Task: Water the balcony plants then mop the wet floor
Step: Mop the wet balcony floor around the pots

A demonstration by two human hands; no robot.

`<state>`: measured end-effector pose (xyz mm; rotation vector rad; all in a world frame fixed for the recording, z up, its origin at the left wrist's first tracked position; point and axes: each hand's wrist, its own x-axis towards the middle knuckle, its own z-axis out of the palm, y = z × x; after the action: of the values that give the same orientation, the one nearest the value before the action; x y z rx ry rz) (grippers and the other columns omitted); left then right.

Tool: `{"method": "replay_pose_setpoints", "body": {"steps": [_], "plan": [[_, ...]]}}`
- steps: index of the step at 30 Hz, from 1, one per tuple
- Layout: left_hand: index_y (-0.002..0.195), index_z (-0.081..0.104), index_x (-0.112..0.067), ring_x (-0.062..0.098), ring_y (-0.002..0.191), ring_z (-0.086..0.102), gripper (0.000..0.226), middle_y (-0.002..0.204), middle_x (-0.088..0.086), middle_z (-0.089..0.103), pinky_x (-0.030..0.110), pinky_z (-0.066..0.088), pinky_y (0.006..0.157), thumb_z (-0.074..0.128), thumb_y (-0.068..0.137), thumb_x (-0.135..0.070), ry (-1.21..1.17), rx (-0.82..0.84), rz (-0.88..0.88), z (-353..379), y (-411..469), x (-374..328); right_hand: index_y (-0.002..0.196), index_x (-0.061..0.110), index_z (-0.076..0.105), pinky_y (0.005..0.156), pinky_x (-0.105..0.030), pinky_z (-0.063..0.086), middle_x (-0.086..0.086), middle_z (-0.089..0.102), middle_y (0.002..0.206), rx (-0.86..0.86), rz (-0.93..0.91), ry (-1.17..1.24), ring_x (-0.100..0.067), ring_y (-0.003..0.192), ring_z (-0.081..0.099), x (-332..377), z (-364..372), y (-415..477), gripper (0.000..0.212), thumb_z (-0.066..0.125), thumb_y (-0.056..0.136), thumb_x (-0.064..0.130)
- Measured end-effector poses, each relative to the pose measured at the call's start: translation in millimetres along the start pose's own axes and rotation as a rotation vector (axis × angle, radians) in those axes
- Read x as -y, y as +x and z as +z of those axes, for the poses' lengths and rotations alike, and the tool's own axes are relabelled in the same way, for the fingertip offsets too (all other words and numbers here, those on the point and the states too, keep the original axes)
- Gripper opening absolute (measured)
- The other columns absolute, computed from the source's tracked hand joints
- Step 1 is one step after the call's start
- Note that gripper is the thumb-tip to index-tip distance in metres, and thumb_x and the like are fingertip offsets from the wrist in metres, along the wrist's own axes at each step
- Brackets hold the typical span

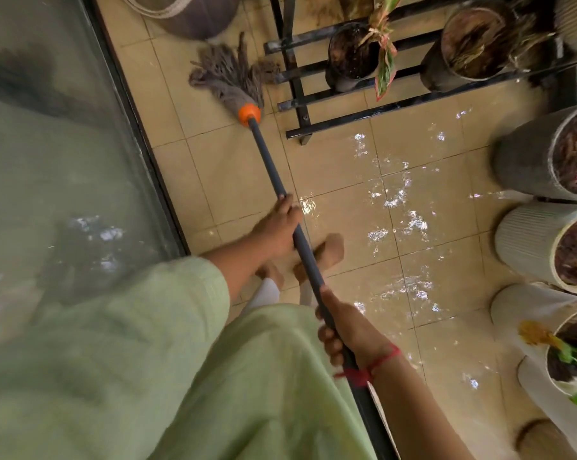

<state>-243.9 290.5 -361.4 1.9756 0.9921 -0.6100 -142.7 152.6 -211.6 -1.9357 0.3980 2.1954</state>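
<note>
A string mop with a grey head (229, 78), an orange collar and a dark grey handle (270, 167) lies slanted across the beige tiled floor (346, 167). Its head rests on the tiles near the glass door, beside a black metal plant rack. My left hand (275, 227) grips the handle halfway along. My right hand (341, 327), with a red thread at the wrist, grips it lower down, close to my body. Water glistens in patches (396, 207) on the tiles right of the handle.
A glass sliding door (64, 177) runs along the left. The black rack (313, 104) holds two dark pots (353, 58). Several white and grey ribbed planters (546, 247) line the right edge. A dark round container (194, 14) stands beyond the mop head. My bare feet (327, 252) stand under the handle.
</note>
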Motion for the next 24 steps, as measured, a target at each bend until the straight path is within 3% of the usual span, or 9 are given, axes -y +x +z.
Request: {"method": "replay_pose_setpoints", "body": {"steps": [3, 6, 9, 17, 21, 24], "plan": [[0.131, 0.041, -0.009, 0.032, 0.147, -0.002, 0.053, 0.159, 0.013, -0.001, 0.036, 0.021, 0.114, 0.066, 0.085, -0.011, -0.191, 0.032, 0.032, 54.3, -45.1, -22.3, 0.077, 0.02, 0.042, 0.034, -0.014, 0.024, 0.006, 0.032, 0.051, 0.023, 0.165, 0.095, -0.009, 0.038, 0.022, -49.2, -12.6, -34.7, 0.046, 0.041, 0.087, 0.065], [0.146, 0.023, -0.015, 0.025, 0.147, -0.008, 0.074, 0.159, 0.005, -0.008, 0.035, 0.025, 0.112, 0.066, 0.086, -0.017, -0.285, 0.144, 0.04, 89.0, -79.7, -49.3, 0.072, 0.016, 0.043, 0.035, -0.014, 0.019, 0.002, 0.033, 0.047, -0.023, 0.264, 0.088, -0.011, 0.033, 0.024, -85.3, -19.5, -52.3, 0.051, 0.04, 0.086, 0.065], [0.15, 0.011, -0.017, 0.02, 0.147, -0.008, 0.081, 0.159, 0.001, -0.008, 0.035, 0.025, 0.114, 0.063, 0.089, -0.022, -0.301, 0.169, 0.021, 98.9, -85.8, -58.3, 0.068, 0.016, 0.044, 0.035, -0.012, 0.018, 0.001, 0.032, 0.047, -0.035, 0.32, 0.146, -0.011, 0.031, 0.023, -95.1, -23.2, -53.3, 0.054, 0.041, 0.084, 0.067], [0.151, 0.009, -0.019, 0.02, 0.147, -0.006, 0.082, 0.16, 0.0, -0.008, 0.032, 0.012, 0.117, 0.064, 0.09, -0.024, -0.17, 0.1, 0.001, 56.0, -37.7, -24.4, 0.063, 0.019, 0.042, 0.033, -0.006, 0.021, 0.005, 0.027, 0.042, 0.193, 0.254, 0.479, -0.006, 0.025, 0.023, -58.7, -2.4, -15.5, 0.051, 0.036, 0.086, 0.065], [0.15, 0.012, -0.017, 0.026, 0.146, 0.012, 0.084, 0.159, 0.004, -0.003, 0.037, 0.028, 0.114, 0.066, 0.087, -0.013, -0.064, 0.012, -0.042, 11.6, 3.5, -2.7, 0.063, 0.02, 0.041, 0.03, -0.006, 0.024, 0.007, 0.031, 0.038, 0.339, 0.178, 0.543, -0.005, 0.023, 0.027, -9.9, 6.1, 15.3, 0.053, 0.033, 0.088, 0.065], [0.15, 0.014, -0.013, 0.029, 0.145, 0.014, 0.085, 0.159, 0.009, 0.001, 0.04, 0.029, 0.114, 0.065, 0.083, -0.005, 0.054, -0.038, -0.09, -23.1, 32.6, 7.6, 0.063, 0.019, 0.041, 0.028, -0.007, 0.023, 0.007, 0.032, 0.037, 0.402, 0.128, 0.503, -0.004, 0.023, 0.028, 30.0, 10.7, 33.2, 0.054, 0.031, 0.089, 0.065]]}}
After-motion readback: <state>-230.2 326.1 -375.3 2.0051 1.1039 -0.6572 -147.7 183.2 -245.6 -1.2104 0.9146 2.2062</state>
